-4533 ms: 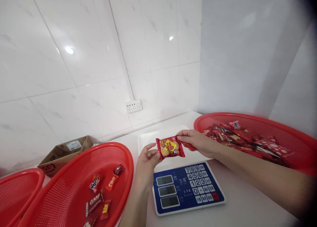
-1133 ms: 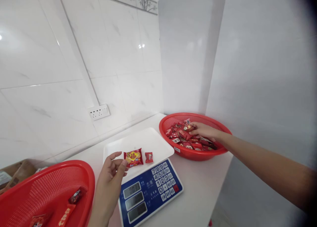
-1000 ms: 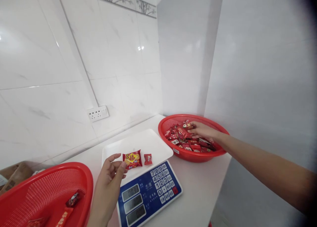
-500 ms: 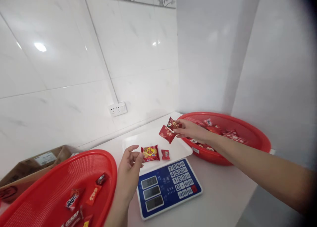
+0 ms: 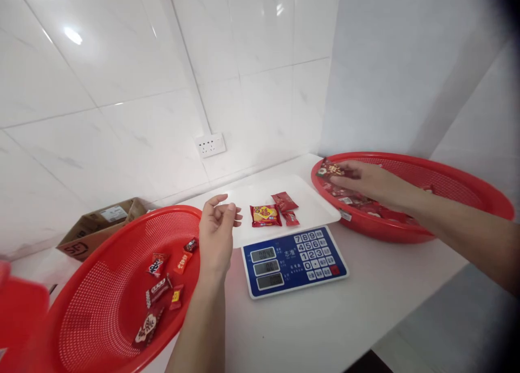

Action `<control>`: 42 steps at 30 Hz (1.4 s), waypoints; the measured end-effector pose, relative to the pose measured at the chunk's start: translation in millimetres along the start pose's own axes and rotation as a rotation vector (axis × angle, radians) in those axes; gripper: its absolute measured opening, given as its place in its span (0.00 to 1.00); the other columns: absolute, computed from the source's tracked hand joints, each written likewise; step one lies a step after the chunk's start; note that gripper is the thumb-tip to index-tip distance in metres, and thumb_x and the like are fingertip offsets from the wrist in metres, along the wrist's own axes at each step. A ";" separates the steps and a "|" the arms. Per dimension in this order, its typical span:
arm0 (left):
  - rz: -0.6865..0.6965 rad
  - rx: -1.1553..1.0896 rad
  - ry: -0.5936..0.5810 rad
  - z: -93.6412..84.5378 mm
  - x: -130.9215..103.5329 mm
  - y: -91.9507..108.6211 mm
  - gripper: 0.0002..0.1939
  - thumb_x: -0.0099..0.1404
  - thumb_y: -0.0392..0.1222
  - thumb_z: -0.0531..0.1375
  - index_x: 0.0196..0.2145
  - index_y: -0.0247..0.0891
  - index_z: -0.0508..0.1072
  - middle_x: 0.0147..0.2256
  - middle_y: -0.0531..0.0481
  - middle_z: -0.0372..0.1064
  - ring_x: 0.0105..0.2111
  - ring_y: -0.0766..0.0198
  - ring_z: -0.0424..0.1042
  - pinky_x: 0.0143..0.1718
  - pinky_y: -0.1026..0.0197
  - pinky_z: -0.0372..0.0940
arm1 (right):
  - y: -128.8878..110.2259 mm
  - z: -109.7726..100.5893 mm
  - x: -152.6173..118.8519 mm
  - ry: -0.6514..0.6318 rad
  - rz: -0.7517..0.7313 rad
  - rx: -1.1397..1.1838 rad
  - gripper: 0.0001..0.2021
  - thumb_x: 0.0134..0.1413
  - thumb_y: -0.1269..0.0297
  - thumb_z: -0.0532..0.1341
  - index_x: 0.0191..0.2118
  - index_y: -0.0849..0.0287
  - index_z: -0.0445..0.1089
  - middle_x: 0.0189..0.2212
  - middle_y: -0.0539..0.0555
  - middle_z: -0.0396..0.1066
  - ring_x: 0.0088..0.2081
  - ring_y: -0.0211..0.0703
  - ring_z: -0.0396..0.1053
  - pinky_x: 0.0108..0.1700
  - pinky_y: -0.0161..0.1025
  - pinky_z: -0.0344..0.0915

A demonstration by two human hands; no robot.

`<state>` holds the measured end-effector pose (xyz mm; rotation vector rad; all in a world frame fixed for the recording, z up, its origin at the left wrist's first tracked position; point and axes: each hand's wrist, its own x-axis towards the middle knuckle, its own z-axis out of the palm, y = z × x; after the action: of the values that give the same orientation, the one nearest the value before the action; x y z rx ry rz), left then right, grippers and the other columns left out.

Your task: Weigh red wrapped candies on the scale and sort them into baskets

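Observation:
My right hand (image 5: 361, 180) grips a dark red snack packet (image 5: 330, 169) over the near-left rim of the right red basket (image 5: 479, 191). My left hand (image 5: 219, 221) hovers at the left of the white scale pan (image 5: 239, 191), fingers loosely curled and apart, with nothing in them. On the pan lie a red-and-yellow snack packet (image 5: 266, 216), a plain red packet (image 5: 285, 201) and a small red candy (image 5: 291, 218), close together. The blue scale panel (image 5: 294, 262) faces me, its displays lit but hard to read.
A second red basket (image 5: 97, 270) at the left holds several wrapped sweets (image 5: 158, 290). Behind it stands an open cardboard box (image 5: 85, 235). More red packets (image 5: 359, 199) fill part of the right basket. A wall socket (image 5: 211, 145) sits above the white table (image 5: 284, 329).
My right hand has moved right from above the pan to the right basket, keeping the dark packet. The plain red packet has been let go onto the pan. The view has tilted down.

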<state>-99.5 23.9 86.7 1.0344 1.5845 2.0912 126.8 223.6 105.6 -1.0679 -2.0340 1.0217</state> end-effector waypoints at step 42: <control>0.001 -0.022 -0.002 4.7 0.0 -2.8 0.13 0.60 0.45 0.60 0.42 0.40 0.66 0.27 0.55 0.69 0.26 0.70 0.68 0.30 0.65 0.64 | 35.8 1.5 -10.6 -0.091 -0.051 -0.426 0.24 0.59 0.59 0.48 0.60 0.62 0.56 0.56 0.59 0.64 0.57 0.52 0.61 0.59 0.47 0.54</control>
<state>-96.6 28.1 84.7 1.0297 1.5568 2.1027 144.4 227.3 72.8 -1.1878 -2.4075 0.6324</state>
